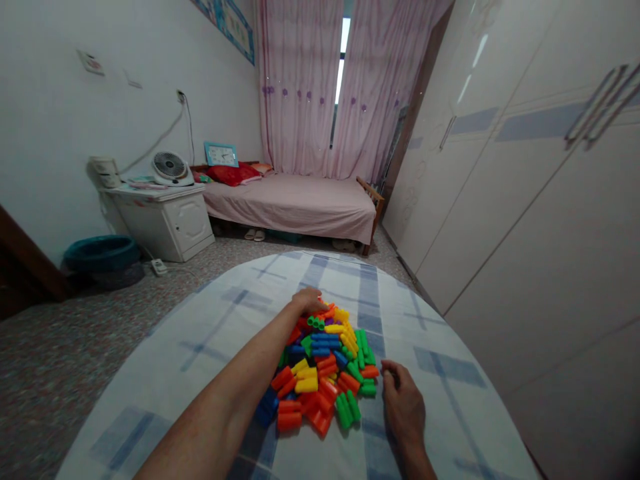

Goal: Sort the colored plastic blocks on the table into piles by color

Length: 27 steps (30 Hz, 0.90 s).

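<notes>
A heap of plastic building blocks [320, 351] in red, orange, yellow, green, blue and purple lies on the table, many of them shaped like joined tubes. My left arm stretches along the heap's left side, and my left hand [309, 301] is at its far end, over red and orange blocks. Its fingers are mostly hidden, so a grip on a block cannot be made out. Beside the heap's right edge, my right hand [404, 403] rests on the cloth with curled fingers, near an orange block [370, 371] and green ones. No block shows in it.
A white and blue checked tablecloth [220, 353] covers the rounded table. Beyond it stand a bed [295, 197] with a pink sheet and a white cabinet [187, 223] bearing a fan [171, 167]. A teal bin [103, 253] is at left; wardrobe doors [525, 220] line the right.
</notes>
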Each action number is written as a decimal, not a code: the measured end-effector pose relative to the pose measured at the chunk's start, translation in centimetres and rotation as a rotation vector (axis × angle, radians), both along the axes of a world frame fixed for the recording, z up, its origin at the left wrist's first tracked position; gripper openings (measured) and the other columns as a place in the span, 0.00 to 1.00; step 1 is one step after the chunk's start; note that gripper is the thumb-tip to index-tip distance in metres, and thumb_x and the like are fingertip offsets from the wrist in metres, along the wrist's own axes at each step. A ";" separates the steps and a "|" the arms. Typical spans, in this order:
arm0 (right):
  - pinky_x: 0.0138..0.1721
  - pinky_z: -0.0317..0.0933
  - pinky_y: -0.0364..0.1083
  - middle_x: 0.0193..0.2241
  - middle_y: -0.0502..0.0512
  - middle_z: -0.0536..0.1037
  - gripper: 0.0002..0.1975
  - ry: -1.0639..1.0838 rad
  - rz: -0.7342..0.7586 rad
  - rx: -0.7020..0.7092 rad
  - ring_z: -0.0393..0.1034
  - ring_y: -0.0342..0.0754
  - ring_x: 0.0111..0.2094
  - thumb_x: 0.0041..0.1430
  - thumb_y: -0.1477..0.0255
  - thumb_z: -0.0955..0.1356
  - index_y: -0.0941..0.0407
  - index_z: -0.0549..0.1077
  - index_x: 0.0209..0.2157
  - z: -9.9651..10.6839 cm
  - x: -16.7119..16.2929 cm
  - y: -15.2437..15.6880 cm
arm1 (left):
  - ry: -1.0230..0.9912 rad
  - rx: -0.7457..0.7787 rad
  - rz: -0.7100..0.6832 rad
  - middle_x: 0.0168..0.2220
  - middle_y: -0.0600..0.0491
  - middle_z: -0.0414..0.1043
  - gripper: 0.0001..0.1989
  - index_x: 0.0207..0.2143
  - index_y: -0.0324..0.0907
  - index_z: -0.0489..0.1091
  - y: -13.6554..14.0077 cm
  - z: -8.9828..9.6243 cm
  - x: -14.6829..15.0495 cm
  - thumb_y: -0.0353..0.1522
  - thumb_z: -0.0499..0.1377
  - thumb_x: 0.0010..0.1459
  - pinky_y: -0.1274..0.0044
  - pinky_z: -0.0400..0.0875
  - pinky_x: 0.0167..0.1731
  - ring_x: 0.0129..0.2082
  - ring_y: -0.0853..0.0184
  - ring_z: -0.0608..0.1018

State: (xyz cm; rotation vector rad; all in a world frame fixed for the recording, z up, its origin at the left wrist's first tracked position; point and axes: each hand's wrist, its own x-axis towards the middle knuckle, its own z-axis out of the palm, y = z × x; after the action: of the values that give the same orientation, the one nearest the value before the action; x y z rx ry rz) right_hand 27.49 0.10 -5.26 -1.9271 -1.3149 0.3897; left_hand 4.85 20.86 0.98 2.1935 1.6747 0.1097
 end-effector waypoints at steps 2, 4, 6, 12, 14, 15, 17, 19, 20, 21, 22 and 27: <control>0.40 0.60 0.46 0.41 0.53 0.77 0.18 -0.010 -0.004 -0.008 0.71 0.50 0.41 0.56 0.62 0.57 0.52 0.72 0.41 0.1 -0.1 0.0 | 0.022 -0.008 0.015 0.46 0.45 0.74 0.25 0.43 0.41 0.73 0.1 0.1 0.2 0.45 0.59 0.43 0.74 0.69 0.36 0.43 0.56 0.75; 0.40 0.60 0.46 0.41 0.52 0.77 0.18 -0.021 -0.003 -0.015 0.71 0.50 0.41 0.56 0.62 0.57 0.52 0.72 0.40 0.2 -0.1 -0.1 | 0.017 -0.013 0.013 0.43 0.46 0.75 0.23 0.40 0.41 0.74 0.2 0.1 0.2 0.45 0.59 0.44 0.75 0.69 0.35 0.41 0.58 0.76; 0.40 0.60 0.46 0.41 0.52 0.76 0.17 -0.029 -0.001 -0.017 0.70 0.50 0.41 0.56 0.62 0.57 0.52 0.72 0.40 0.2 -0.2 -0.1 | 0.008 -0.020 0.002 0.41 0.47 0.76 0.21 0.39 0.41 0.75 0.2 0.0 0.2 0.44 0.58 0.46 0.76 0.69 0.34 0.39 0.60 0.77; 0.39 0.59 0.45 0.40 0.52 0.77 0.17 -0.016 -0.010 -0.019 0.71 0.49 0.40 0.57 0.62 0.57 0.52 0.72 0.40 0.4 -0.3 -0.1 | -0.027 -0.040 -0.042 0.42 0.49 0.77 0.24 0.45 0.42 0.73 0.2 -0.6 0.6 0.35 0.61 0.41 0.80 0.68 0.32 0.36 0.64 0.77; 0.38 0.59 0.45 0.40 0.52 0.77 0.17 -0.014 -0.012 -0.019 0.71 0.49 0.39 0.57 0.62 0.57 0.52 0.72 0.40 0.4 -0.3 -0.1 | -0.039 -0.028 -0.052 0.43 0.50 0.76 0.25 0.46 0.43 0.73 0.1 -0.6 0.6 0.34 0.61 0.41 0.79 0.69 0.33 0.38 0.63 0.77; 0.38 0.59 0.45 0.40 0.52 0.77 0.17 -0.014 -0.013 -0.019 0.71 0.49 0.39 0.57 0.62 0.57 0.52 0.72 0.40 0.5 -0.3 -0.1 | -0.047 -0.017 -0.056 0.43 0.50 0.76 0.25 0.45 0.43 0.73 0.1 -0.6 0.6 0.33 0.61 0.41 0.79 0.68 0.34 0.39 0.63 0.77; 0.37 0.59 0.44 0.40 0.51 0.77 0.17 -0.017 -0.018 -0.016 0.71 0.48 0.39 0.56 0.63 0.57 0.51 0.72 0.39 0.5 -0.4 -0.1 | -0.065 0.007 -0.067 0.42 0.51 0.76 0.23 0.44 0.44 0.74 -0.2 -0.5 0.6 0.33 0.61 0.41 0.79 0.68 0.35 0.39 0.63 0.76; 0.37 0.59 0.44 0.40 0.50 0.77 0.16 -0.022 -0.022 -0.012 0.71 0.48 0.39 0.56 0.64 0.57 0.51 0.73 0.39 0.5 -0.4 0.0 | -0.085 0.030 -0.076 0.38 0.52 0.77 0.19 0.40 0.43 0.75 -0.6 -0.2 0.6 0.32 0.60 0.42 0.79 0.68 0.35 0.37 0.64 0.76; 0.37 0.59 0.44 0.40 0.50 0.77 0.16 -0.024 -0.023 -0.008 0.71 0.47 0.39 0.56 0.64 0.57 0.51 0.73 0.39 0.5 -0.4 0.0 | -0.096 0.041 -0.077 0.36 0.52 0.77 0.17 0.38 0.43 0.76 -0.8 -0.1 0.5 0.32 0.60 0.42 0.79 0.68 0.34 0.36 0.64 0.76; 0.37 0.59 0.44 0.39 0.50 0.77 0.16 -0.025 -0.022 -0.001 0.71 0.47 0.39 0.56 0.64 0.57 0.51 0.73 0.39 0.5 -0.4 0.0 | -0.108 0.054 -0.075 0.34 0.53 0.77 0.15 0.36 0.43 0.76 -1.0 0.0 0.5 0.32 0.60 0.43 0.79 0.68 0.34 0.35 0.65 0.76; 0.37 0.59 0.44 0.39 0.50 0.77 0.16 -0.026 -0.020 0.008 0.71 0.47 0.38 0.56 0.64 0.57 0.51 0.73 0.39 0.4 -0.5 0.0 | -0.121 0.070 -0.068 0.33 0.53 0.77 0.13 0.34 0.42 0.76 -1.2 0.2 0.4 0.31 0.60 0.43 0.79 0.68 0.34 0.35 0.65 0.76; 0.36 0.60 0.44 0.38 0.52 0.77 0.17 -0.024 -0.018 0.038 0.71 0.47 0.37 0.56 0.65 0.57 0.52 0.74 0.38 0.5 -0.5 0.0 | -0.216 0.196 -0.010 0.39 0.51 0.74 0.12 0.35 0.41 0.75 -1.8 2.0 -0.4 0.32 0.58 0.47 0.79 0.68 0.38 0.38 0.66 0.74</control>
State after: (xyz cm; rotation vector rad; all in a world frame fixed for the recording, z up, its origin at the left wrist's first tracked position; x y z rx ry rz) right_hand 26.99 0.08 -4.79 -1.9158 -1.3104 0.3315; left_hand 4.42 19.08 3.01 2.2355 1.5898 0.5097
